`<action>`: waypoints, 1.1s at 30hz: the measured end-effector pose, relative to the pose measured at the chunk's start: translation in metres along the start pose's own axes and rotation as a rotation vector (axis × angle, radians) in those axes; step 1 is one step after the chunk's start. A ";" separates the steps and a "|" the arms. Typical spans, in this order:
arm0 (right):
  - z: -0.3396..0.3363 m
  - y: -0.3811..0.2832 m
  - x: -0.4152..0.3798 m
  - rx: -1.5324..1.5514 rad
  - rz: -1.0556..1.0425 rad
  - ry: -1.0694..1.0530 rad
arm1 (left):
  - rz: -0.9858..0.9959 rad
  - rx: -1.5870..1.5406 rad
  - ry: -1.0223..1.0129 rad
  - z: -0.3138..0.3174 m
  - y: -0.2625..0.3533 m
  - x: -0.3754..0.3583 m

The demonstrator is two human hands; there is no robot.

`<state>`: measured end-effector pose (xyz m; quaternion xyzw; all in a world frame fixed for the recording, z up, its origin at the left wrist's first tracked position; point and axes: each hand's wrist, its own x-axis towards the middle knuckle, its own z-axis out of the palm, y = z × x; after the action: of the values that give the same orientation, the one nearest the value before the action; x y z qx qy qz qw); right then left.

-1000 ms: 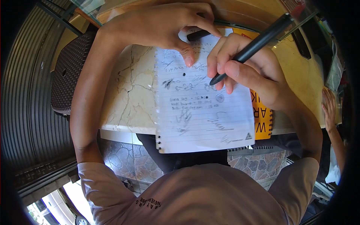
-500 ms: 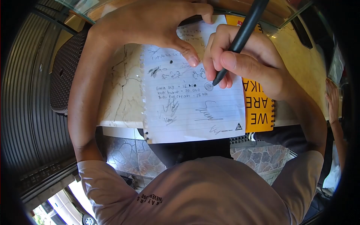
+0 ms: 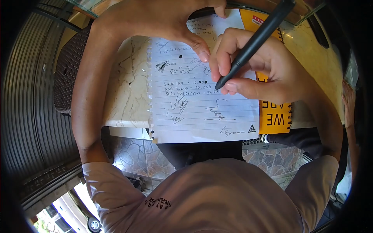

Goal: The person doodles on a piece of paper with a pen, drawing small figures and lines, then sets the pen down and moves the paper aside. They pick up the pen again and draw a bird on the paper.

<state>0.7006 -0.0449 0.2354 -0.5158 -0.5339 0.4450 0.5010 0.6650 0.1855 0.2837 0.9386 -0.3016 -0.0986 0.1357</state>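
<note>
My right hand (image 3: 256,68) grips a black pen (image 3: 254,44), its tip down on the lined paper (image 3: 186,132) at the end of the handwritten price lines. Open, with thumb and fingers spread, my left hand (image 3: 171,23) rests over the paper's upper part. Handwriting, scribbles and small drawings cover the sheet, which has torn ring holes along its left edge. Beneath the paper's right side lies a yellow spiral notebook (image 3: 276,116) with large black letters. My right hand hides part of both.
The marble tabletop (image 3: 130,89) ends in a near edge above a stone-patterned floor (image 3: 132,155). A dark woven seat (image 3: 70,73) stands at the left beside a ribbed shutter (image 3: 35,97). Another person's hand (image 3: 348,101) shows at the far right. Glass borders the top.
The view has shifted slightly. The pen lies at a lower slant, and its tip has moved left from the small spiral drawing to the end of the written lines.
</note>
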 end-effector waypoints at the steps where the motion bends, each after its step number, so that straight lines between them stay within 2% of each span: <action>1: -0.001 0.001 0.000 -0.022 -0.032 -0.025 | 0.014 -0.013 0.006 0.000 -0.001 0.000; 6: 0.000 -0.001 0.001 0.032 -0.015 -0.042 | 0.054 -0.003 0.038 0.002 -0.005 -0.001; 11: 0.000 0.006 0.002 -0.201 -0.206 -0.066 | 0.074 0.008 0.060 0.004 -0.005 -0.001; 17: 0.001 0.007 0.001 -0.215 -0.203 -0.051 | 0.089 -0.002 0.074 0.004 -0.004 0.000; 20: 0.001 0.005 0.001 -0.272 -0.170 -0.068 | -0.012 -0.039 0.024 0.002 -0.001 0.000; 22: 0.002 0.006 0.001 -0.263 -0.167 -0.054 | 0.087 0.026 0.085 0.005 -0.006 -0.001; 33: 0.002 0.003 0.002 -0.350 -0.216 -0.053 | 0.093 0.061 0.097 0.004 -0.003 -0.002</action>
<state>0.6990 -0.0425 0.2322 -0.5227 -0.6683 0.3027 0.4342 0.6639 0.1881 0.2788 0.9310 -0.3406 -0.0373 0.1260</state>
